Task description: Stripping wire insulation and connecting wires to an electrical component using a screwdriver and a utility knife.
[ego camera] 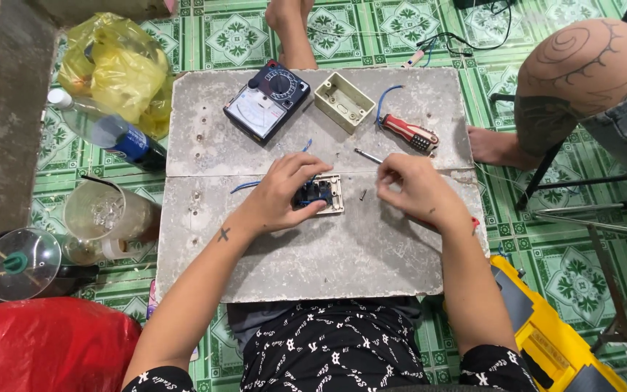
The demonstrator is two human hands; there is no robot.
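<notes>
Left hand rests on the cream switch plate at the middle of the grey slab, fingers curled, gripping it. Right hand has fingertips pinched on a thin screwdriver. A small screw lies between the hands. Behind: dark analog meter, cream wall box, red-handled tool. Left of slab: yellow bag, blue-labelled bottle.

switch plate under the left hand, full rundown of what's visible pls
The switch plate is a cream, roughly square plastic piece lying flat, back side up, near the middle of the grey slab. Dark parts and blue wire show in its back. The left hand rests over its left half, fingers on it. The right hand is just to its right, apart. A small dark screw lies beside it.
</notes>
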